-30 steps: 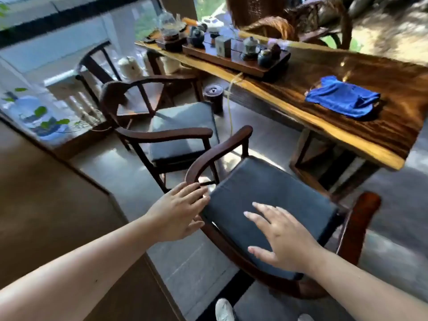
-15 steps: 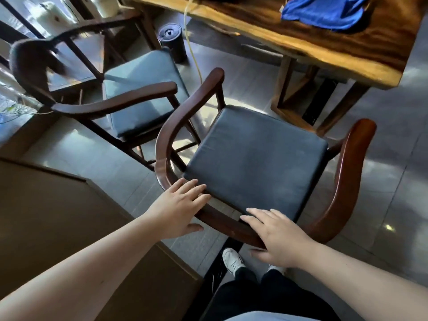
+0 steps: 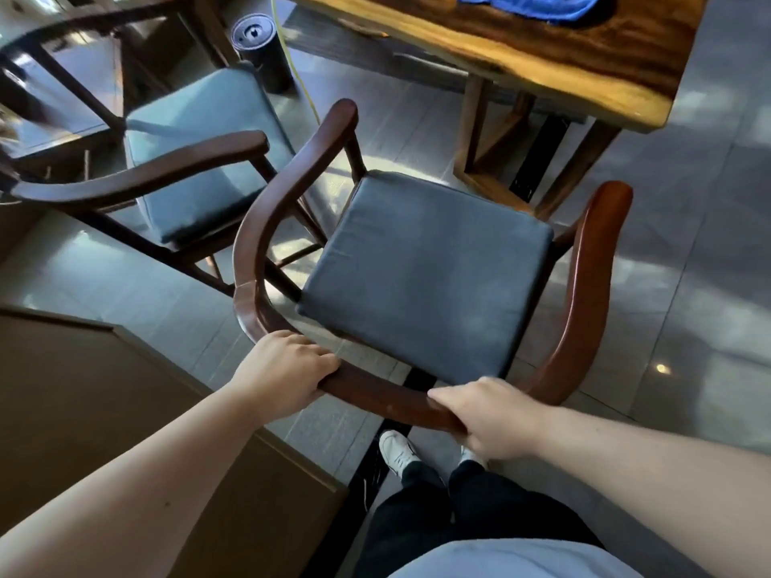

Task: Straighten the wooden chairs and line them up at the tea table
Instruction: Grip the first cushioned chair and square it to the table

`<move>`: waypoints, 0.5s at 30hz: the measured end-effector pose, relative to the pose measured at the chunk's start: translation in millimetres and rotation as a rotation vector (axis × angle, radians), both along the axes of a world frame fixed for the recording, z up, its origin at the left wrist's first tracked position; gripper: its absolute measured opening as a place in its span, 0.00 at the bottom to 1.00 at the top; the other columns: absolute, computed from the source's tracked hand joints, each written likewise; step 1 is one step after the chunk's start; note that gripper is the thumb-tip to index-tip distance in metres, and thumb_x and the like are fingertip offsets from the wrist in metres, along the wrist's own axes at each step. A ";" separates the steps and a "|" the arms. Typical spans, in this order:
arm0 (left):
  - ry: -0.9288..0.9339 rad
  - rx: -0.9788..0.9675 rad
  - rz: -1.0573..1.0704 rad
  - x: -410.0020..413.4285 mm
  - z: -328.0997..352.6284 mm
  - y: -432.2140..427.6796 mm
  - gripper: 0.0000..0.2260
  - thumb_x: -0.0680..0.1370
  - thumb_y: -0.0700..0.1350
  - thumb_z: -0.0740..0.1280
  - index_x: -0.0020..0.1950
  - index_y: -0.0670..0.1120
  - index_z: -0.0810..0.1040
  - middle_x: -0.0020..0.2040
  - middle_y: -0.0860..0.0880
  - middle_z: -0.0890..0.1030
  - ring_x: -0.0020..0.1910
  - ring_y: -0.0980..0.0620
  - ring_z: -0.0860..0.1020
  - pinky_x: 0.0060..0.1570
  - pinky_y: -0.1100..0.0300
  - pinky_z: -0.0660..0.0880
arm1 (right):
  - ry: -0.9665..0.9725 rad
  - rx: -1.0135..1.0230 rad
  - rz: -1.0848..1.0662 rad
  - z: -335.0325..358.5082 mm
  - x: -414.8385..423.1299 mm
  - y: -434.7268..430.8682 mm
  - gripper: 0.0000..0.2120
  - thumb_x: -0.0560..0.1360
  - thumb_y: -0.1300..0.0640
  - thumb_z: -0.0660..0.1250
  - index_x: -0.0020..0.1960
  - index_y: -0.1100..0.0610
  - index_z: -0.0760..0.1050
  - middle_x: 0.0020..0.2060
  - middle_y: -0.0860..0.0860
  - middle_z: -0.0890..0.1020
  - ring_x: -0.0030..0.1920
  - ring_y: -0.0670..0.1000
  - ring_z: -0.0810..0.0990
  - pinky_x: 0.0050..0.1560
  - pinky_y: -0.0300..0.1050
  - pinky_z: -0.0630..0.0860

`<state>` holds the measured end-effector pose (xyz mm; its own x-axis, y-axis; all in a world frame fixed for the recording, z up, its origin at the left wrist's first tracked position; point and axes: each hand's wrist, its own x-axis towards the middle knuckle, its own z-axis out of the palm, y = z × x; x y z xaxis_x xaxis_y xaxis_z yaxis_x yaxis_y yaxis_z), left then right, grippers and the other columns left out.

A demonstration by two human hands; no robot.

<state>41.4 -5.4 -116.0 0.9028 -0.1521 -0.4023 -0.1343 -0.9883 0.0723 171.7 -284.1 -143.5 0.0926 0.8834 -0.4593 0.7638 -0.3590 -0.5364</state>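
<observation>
Right below me stands a dark wooden armchair (image 3: 584,285) with a curved back rail and a dark grey seat cushion, turned at an angle to the tea table (image 3: 584,68). My left hand (image 3: 283,369) grips the left part of its back rail. My right hand (image 3: 488,415) grips the same rail further right. A second wooden armchair (image 3: 137,177) with a grey cushion stands to the left, its armrest close to the first chair's left arm. The tea table's live-edge corner and its legs are at the top right.
A blue cloth (image 3: 525,6) lies on the table top. A black cylinder (image 3: 263,48) and a yellow cable (image 3: 300,77) are on the floor under the table. A brown counter (image 3: 104,410) stands close at my lower left. My feet (image 3: 396,450) are behind the chair.
Both hands went from hovering open over the back rail to closing on it. The view tilted further down and moved closer to the chair.
</observation>
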 end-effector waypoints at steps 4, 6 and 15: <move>-0.079 -0.007 -0.002 23.7 7.7 -19.7 0.08 0.71 0.56 0.69 0.45 0.53 0.79 0.39 0.55 0.82 0.42 0.49 0.81 0.43 0.54 0.77 | -0.078 -0.014 0.016 2.3 28.5 -16.5 0.18 0.70 0.52 0.62 0.60 0.51 0.71 0.51 0.50 0.84 0.50 0.58 0.81 0.48 0.51 0.76; -0.087 -0.001 0.002 33.3 8.1 -32.5 0.09 0.72 0.57 0.67 0.45 0.53 0.78 0.39 0.55 0.82 0.42 0.48 0.82 0.42 0.55 0.76 | -0.083 -0.049 0.035 4.6 42.1 -26.2 0.21 0.69 0.52 0.60 0.62 0.51 0.71 0.53 0.51 0.83 0.52 0.58 0.80 0.51 0.52 0.75; -0.105 -0.029 0.051 37.0 -2.6 -62.8 0.09 0.72 0.56 0.68 0.45 0.52 0.79 0.37 0.56 0.81 0.38 0.49 0.80 0.38 0.55 0.77 | -0.112 -0.061 0.091 3.4 61.7 -48.3 0.20 0.71 0.55 0.61 0.63 0.51 0.71 0.51 0.49 0.84 0.48 0.57 0.81 0.48 0.50 0.75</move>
<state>78.4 -68.2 -118.5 0.9466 -0.1155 -0.3009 -0.0926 -0.9917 0.0891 233.4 -332.4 -140.1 0.0672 0.8613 -0.5037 0.8485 -0.3149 -0.4253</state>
